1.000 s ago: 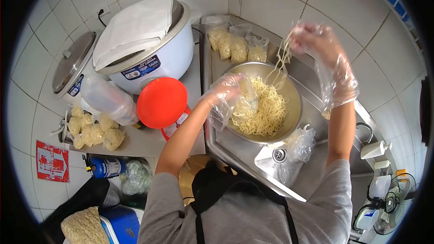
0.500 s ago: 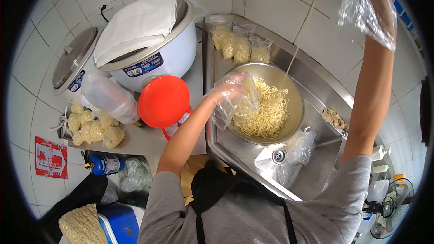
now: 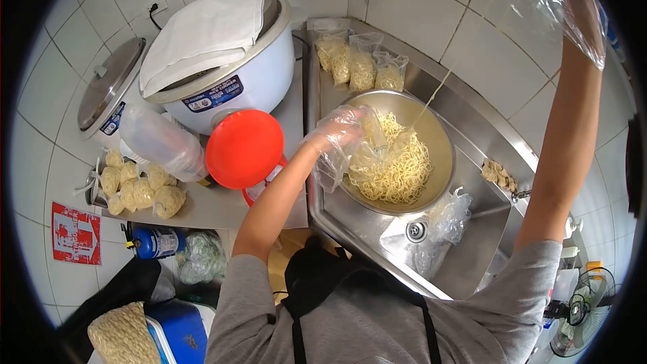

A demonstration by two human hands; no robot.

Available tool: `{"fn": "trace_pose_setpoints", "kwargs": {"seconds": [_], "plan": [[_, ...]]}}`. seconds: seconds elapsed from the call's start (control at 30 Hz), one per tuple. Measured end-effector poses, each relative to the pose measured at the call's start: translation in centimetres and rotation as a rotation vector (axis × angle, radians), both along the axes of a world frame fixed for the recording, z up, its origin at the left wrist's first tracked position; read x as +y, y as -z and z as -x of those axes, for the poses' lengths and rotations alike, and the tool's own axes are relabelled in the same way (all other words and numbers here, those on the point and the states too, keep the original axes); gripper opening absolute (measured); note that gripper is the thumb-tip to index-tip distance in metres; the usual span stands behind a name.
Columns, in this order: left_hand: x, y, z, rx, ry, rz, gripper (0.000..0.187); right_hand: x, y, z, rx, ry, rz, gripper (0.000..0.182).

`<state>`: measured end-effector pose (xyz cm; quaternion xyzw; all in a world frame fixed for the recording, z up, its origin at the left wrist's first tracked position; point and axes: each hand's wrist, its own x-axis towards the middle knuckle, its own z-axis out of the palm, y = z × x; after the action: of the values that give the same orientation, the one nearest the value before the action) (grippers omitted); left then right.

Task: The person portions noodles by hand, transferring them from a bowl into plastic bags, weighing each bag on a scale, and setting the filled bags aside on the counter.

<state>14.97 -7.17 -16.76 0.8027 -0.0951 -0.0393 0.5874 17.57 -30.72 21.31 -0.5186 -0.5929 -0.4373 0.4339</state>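
My left hand (image 3: 342,131), in a clear plastic glove, is closed around a clear plastic bag (image 3: 371,152) at the left rim of a large metal bowl (image 3: 441,155). Yellow noodles (image 3: 404,175) lie heaped in the bowl, beside and partly under the bag. Raised high at the upper right, my right hand (image 3: 579,7) wears a loose clear glove; its fingers run out of the frame and cannot be seen. A long noodle strand (image 3: 450,71) stretches from the bowl up past the top edge. What holds its upper end is out of view.
Bagged noodles (image 3: 362,71) stand behind the bowl. The bowl rests over a steel sink (image 3: 482,229) with a crumpled plastic bag (image 3: 448,219) in it. On the left are a rice cooker (image 3: 269,74), a red plastic container (image 3: 244,148) and several tied bags (image 3: 141,192).
My right hand has shifted slightly to the right, and the upper part of the noodle strand has moved right too. Less of the noodles at the top edge shows. My left hand stays at the bowl.
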Motion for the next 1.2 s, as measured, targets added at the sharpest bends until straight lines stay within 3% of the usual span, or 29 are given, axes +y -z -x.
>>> {"fn": "trace_pose_setpoints", "kwargs": {"seconds": [0.07,0.13,0.2,0.27,0.33,0.37,0.4,0.43,0.5,0.57,0.63,0.67,0.7,0.77,0.8,0.87,0.9,0.93,0.97,1.1,1.17,1.2], "plan": [[-0.2,-0.6,0.4,0.042,0.02,0.009,0.052,-1.0,0.8,0.8,0.042,0.099,0.103,0.029],[-0.2,-1.2,0.9,0.115,0.071,0.242,0.052,-2.0,2.0,2.0,0.119,0.29,0.306,0.029],[-0.3,-1.3,1.4,0.121,0.057,0.284,0.052,-2.7,3.5,2.4,0.198,0.474,0.507,0.028],[-0.3,-1.0,1.4,0.126,0.038,0.326,0.053,-3.0,7.4,-3.6,0.452,0.805,0.749,0.016],[-0.1,0.0,1.0,0.118,0.039,0.334,0.053,-2.2,15.3,-3.3,0.868,0.698,1.009,0.023],[-0.2,-0.3,1.1,0.115,0.039,0.33,0.053,-4.3,22.6,-7.2,0.674,0.261,0.977,0.034],[-0.6,-0.6,1.4,0.097,0.038,0.251,0.053,-2.2,24.0,-3.7,0.911,0.6,1.216,0.046],[-1.0,-0.9,1.5,0.079,0.037,0.172,0.053,-2.0,29.1,-4.2,0.886,0.552,1.218,0.052],[-0.9,1.6,0.4,-0.008,0.025,0.136,0.052,-0.1,33.2,-1.6,1.358,0.505,1.069,0.039],[-1.3,1.9,0.6,-0.087,0.011,0.096,0.051,0.5,37.3,-2.4,1.422,0.443,0.991,0.034],[-2.1,0.0,1.6,-0.381,-0.058,-0.351,0.049,0.9,38.0,-2.9,1.486,0.377,0.911,0.031],[-2.2,1.4,1.1,-0.518,-0.171,-0.598,0.049,0.9,37.1,-3.2,1.38,0.401,0.817,0.025],[-1.8,3.3,0.5,-0.517,-0.169,-0.599,0.049,0.9,36.1,-3.5,1.273,0.424,0.724,0.02],[-1.4,6.2,-0.4,-0.403,-0.16,-0.147,0.048,1.6,33.8,-3.5,1.27,0.484,0.769,0.021],[-1.4,5.4,0.0,-0.404,-0.157,-0.149,0.048,1.8,32.7,-3.4,1.263,0.543,0.811,0.021],[-1.0,4.0,0.6,-0.036,-0.079,0.077,0.041,1.1,30.9,-3.4,1.32,0.419,0.641,0.019],[-0.9,3.7,0.5,-0.042,-0.078,0.074,0.041,0.7,30.1,-3.3,1.369,0.292,0.483,0.017],[-0.8,3.6,0.6,-0.082,-0.123,-0.084,0.037,0.4,29.3,-3.2,1.371,0.229,0.45,0.015],[-0.7,4.0,0.5,-0.121,-0.168,-0.242,0.032,0.1,28.8,-3.0,1.371,0.228,0.452,0.015],[-1.8,4.1,-0.5,-0.122,-0.265,-0.358,0.027,-1.8,25.3,-2.0,1.354,0.255,0.405,0.018],[-2.3,2.6,-0.7,0.15,-0.227,-0.447,0.031,-2.7,23.7,-1.7,1.399,0.102,0.134,0.021],[-2.2,2.8,-0.6,0.15,-0.227,-0.445,0.031,-2.6,22.1,-0.9,1.398,0.103,0.136,0.021]]}}
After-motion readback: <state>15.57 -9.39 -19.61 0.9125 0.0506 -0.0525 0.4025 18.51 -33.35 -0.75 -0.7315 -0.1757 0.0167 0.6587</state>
